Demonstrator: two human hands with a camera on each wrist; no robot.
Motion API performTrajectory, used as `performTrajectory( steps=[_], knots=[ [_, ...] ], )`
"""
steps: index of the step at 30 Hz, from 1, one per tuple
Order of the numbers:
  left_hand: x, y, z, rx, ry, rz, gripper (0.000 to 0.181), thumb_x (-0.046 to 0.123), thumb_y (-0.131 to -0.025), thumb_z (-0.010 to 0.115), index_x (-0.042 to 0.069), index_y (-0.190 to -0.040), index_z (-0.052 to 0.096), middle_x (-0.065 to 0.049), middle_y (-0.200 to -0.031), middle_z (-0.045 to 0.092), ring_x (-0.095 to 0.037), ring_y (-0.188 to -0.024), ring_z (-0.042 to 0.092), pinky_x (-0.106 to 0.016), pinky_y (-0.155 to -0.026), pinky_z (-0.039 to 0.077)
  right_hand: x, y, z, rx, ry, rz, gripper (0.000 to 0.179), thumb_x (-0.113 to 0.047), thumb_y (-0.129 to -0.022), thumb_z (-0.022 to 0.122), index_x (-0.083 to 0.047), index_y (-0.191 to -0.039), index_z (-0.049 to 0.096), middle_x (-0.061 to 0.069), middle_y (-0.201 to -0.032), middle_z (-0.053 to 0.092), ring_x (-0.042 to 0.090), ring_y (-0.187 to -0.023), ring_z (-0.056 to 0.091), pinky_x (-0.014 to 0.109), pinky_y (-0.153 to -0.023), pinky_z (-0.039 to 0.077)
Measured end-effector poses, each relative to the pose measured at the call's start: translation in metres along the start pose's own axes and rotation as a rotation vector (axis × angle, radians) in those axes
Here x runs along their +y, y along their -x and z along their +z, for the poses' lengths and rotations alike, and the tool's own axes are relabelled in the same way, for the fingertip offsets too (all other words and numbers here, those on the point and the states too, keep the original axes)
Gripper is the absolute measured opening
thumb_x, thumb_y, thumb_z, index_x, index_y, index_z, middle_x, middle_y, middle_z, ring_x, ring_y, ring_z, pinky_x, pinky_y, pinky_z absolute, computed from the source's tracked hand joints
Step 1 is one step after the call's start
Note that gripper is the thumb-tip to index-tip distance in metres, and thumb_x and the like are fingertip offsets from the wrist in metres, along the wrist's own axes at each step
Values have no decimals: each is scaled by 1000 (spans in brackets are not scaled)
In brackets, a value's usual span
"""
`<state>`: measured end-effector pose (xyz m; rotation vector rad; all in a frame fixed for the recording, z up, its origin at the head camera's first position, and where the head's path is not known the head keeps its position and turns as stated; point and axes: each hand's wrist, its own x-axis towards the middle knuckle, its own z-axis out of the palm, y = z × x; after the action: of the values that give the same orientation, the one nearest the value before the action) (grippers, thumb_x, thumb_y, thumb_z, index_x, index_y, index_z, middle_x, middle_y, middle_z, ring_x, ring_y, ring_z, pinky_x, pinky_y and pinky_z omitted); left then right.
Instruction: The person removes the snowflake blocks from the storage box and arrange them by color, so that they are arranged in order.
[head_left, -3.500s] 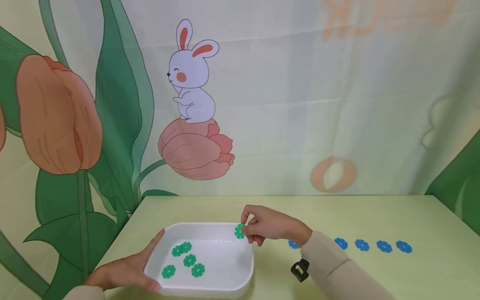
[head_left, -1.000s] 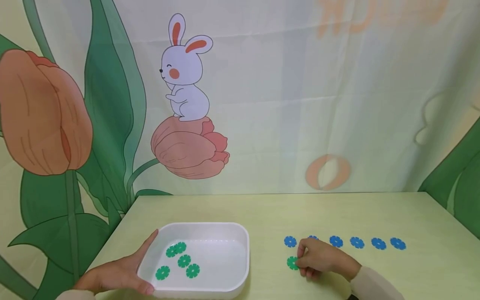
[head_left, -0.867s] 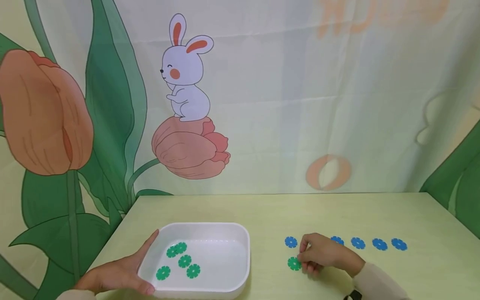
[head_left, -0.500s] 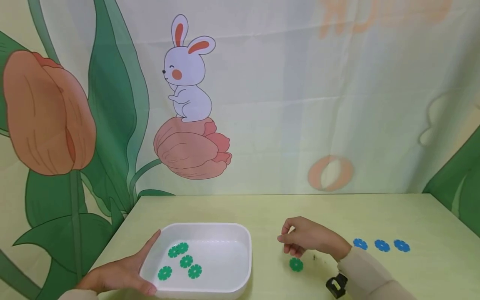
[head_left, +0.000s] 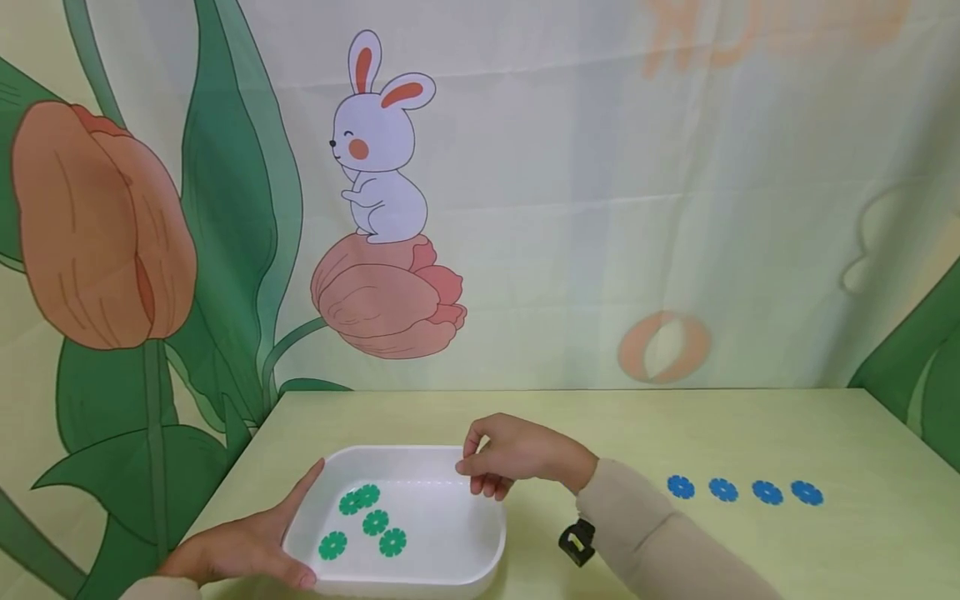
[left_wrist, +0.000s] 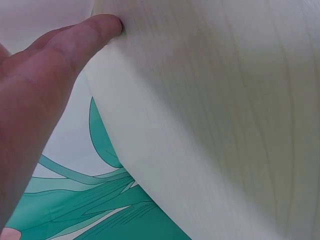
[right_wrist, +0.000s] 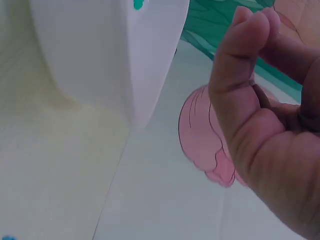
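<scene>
My left hand lies along the left end of a white tray, fingers straight, thumb at the front corner and a finger at the back corner. In the left wrist view, the finger lies against the pale wall. Several green interlocking discs with notched edges lie in the tray's left half, two overlapping. Over the tray's back right corner is my right hand, thumb and fingertips brought together with nothing seen between them. In the right wrist view, its curled fingers stand beside the tray's outer wall.
Several blue interlocking discs lie in a row on the pale yellow-green table at the right. The right sleeve covers part of the table left of them. A printed cloth with a rabbit and tulips hangs behind.
My right hand set a green disc on the table below the blue row, let go, and moved left to the tray. The sleeve hides that disc now. The left hand stayed at the tray.
</scene>
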<state>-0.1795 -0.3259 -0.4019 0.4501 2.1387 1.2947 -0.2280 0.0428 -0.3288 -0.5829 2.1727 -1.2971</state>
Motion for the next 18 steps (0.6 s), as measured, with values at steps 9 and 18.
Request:
performTrajectory(
  steps=[9,18],
  knots=[
    [-2,0,1,1,10,1,134,32,-83,82,16,-152,-31,-21,-146,24,-29,-113,46,-31,-95,38,-27,-25,31,-51,65,14,13,-8,-93,70,-2,-89,59,10,-67,64,16,-53,56,25,-52,50],
    [0,0,1,-10,26,4,132,31,-84,81,16,-152,-31,-19,-145,27,-30,-114,45,-33,-96,37,-31,-48,57,-133,88,70,14,-6,-92,71,-3,-83,61,8,-62,62,13,-50,52,22,-50,47]
  ],
)
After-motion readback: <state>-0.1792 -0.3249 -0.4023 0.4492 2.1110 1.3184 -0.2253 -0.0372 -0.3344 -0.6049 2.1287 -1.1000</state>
